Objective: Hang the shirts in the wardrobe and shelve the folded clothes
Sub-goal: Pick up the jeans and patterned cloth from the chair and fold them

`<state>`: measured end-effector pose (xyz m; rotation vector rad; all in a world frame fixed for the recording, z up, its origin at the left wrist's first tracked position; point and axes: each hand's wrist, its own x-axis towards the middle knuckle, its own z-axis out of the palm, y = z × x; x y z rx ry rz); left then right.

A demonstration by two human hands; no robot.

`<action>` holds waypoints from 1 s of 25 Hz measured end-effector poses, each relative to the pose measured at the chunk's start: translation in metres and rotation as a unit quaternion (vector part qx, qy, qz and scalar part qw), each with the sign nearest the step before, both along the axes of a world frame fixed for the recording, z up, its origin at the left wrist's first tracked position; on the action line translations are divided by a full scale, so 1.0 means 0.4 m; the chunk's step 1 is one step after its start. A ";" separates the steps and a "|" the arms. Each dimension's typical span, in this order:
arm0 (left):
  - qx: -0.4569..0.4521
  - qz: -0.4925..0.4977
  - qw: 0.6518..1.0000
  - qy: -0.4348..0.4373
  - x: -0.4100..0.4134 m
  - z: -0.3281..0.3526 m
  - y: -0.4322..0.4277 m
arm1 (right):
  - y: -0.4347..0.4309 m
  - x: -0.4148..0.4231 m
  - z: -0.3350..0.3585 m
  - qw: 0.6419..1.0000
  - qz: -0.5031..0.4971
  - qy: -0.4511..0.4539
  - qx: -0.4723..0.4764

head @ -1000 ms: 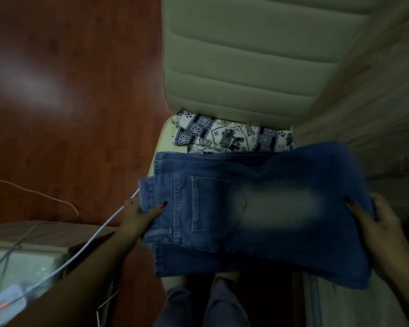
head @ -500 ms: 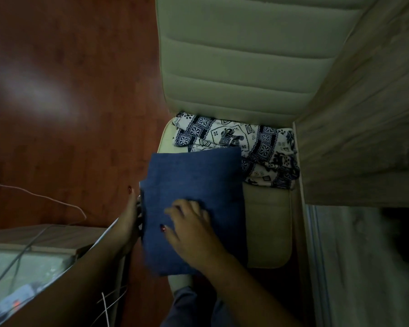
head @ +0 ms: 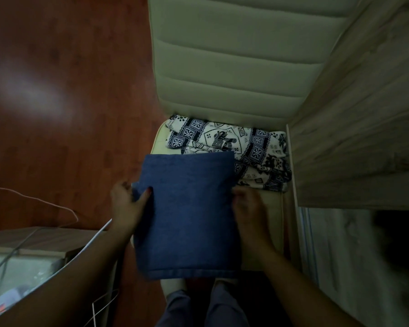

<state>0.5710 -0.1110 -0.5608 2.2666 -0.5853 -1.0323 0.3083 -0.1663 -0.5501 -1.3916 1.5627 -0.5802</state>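
Observation:
A pair of blue jeans [head: 187, 213], folded into a rectangle, is held over the cream chair seat [head: 273, 208]. My left hand [head: 125, 204] grips its left edge, thumb on top. At the fold's right edge my right hand [head: 248, 208] holds it, fingers tucked against the denim. Behind the jeans a folded black-and-white patterned cloth [head: 227, 142] lies on the seat against the padded backrest [head: 234, 57].
A wooden wardrobe panel [head: 364, 114] rises at the right, with a dark opening [head: 399, 244] below it. To the left is red-brown floor [head: 64, 114]. A white cable [head: 40, 201] and a low cabinet [head: 33, 241] sit lower left; wire hangers [head: 102, 303] beside it. My legs are below.
The jeans went from spread wide between both hands to folded in half. My right hand pressed the top, then moved to the fold's right edge.

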 end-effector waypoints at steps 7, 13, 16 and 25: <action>-0.009 -0.323 0.921 -0.217 -0.160 0.040 -0.166 | -0.243 -0.197 -0.154 0.939 -0.266 -0.087 0.199; 0.054 -0.367 0.906 -0.203 -0.162 -0.010 -0.176 | -0.347 -0.181 -0.146 0.933 -0.255 -0.164 0.194; 0.060 -0.369 0.911 -0.175 -0.161 -0.008 -0.179 | -0.352 -0.174 -0.046 0.932 -0.246 -0.222 0.145; -0.248 -0.160 0.944 0.149 -0.141 0.506 -0.325 | -0.260 0.054 0.446 0.948 -0.070 -0.279 -0.137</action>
